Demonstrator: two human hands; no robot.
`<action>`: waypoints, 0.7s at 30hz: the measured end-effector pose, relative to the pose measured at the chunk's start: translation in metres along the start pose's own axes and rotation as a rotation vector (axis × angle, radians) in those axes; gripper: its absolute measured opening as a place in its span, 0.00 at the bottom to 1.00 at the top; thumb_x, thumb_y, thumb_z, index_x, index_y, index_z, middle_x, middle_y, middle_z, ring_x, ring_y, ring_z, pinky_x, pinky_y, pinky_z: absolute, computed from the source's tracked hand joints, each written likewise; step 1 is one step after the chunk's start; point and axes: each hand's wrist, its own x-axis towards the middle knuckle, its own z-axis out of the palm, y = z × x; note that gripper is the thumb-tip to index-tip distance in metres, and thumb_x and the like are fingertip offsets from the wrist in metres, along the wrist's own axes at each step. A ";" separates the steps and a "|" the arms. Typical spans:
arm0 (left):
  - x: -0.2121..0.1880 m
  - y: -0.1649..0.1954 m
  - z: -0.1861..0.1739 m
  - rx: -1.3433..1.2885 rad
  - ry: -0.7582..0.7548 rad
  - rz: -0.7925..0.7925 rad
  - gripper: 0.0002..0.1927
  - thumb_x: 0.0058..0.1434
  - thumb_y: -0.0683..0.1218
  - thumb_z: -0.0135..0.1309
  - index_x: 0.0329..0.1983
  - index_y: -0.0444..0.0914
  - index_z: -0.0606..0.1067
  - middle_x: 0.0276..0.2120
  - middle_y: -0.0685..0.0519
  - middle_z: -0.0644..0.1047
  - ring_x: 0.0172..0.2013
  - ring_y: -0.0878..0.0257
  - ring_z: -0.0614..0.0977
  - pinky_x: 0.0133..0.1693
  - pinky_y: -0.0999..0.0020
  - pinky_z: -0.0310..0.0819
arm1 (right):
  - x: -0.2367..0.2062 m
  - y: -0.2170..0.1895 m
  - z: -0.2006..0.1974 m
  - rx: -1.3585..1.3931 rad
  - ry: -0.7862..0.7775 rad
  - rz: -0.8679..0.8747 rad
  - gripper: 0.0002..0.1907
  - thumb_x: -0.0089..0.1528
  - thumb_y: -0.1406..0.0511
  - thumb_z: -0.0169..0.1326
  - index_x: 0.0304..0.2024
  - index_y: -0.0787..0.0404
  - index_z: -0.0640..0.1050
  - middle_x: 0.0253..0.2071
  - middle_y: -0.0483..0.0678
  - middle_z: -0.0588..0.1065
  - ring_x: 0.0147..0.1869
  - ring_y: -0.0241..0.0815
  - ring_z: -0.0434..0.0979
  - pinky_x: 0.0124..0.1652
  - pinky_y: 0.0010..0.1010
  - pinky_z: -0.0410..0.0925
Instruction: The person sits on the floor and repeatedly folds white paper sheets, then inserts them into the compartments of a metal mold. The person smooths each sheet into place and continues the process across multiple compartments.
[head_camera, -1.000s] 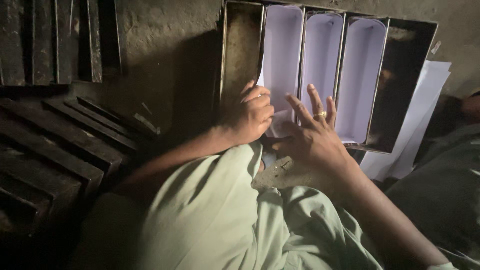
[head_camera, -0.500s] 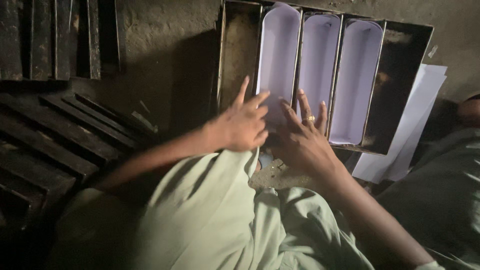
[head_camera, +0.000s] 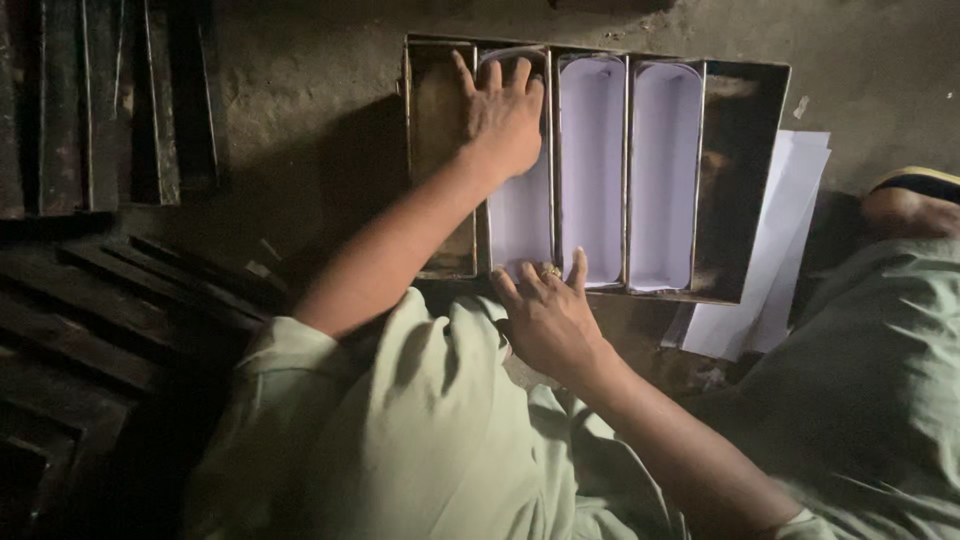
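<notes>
Only one view was on offer, the camera worn on the head, and it looked steeply down, almost straight at the floor (head_camera: 320, 120). It sat close above the person's own lap, pale green cloth (head_camera: 400, 440) filling the bottom of the frame. Both forearms ran up from the lower edge, the left hand (head_camera: 503, 115) far out, the right hand (head_camera: 545, 320) nearer. The metal tray (head_camera: 745, 180) lay across the upper middle, a short reach away. Dark slats (head_camera: 90, 330) closed off the left side. With no second view, nothing overlapped.
</notes>
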 end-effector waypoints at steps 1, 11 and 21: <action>0.001 0.003 -0.001 0.036 -0.059 -0.024 0.23 0.53 0.43 0.53 0.54 0.35 0.76 0.66 0.44 0.62 0.65 0.39 0.62 0.62 0.15 0.31 | -0.001 0.000 0.000 -0.005 0.026 -0.010 0.33 0.55 0.61 0.59 0.63 0.60 0.69 0.53 0.58 0.72 0.60 0.58 0.71 0.63 0.78 0.45; -0.077 -0.012 -0.012 -0.263 0.314 0.346 0.17 0.68 0.44 0.56 0.57 0.33 0.78 0.70 0.41 0.64 0.74 0.39 0.61 0.74 0.37 0.45 | -0.064 0.138 -0.003 0.026 0.440 0.074 0.24 0.59 0.65 0.54 0.59 0.59 0.74 0.58 0.57 0.74 0.62 0.60 0.74 0.60 0.52 0.65; -0.143 0.003 0.003 -0.064 0.133 0.098 0.35 0.75 0.60 0.48 0.82 0.53 0.54 0.80 0.44 0.42 0.78 0.40 0.45 0.73 0.33 0.38 | -0.150 0.273 0.092 0.221 0.038 0.721 0.18 0.61 0.56 0.64 0.46 0.62 0.80 0.44 0.60 0.78 0.48 0.60 0.79 0.47 0.49 0.72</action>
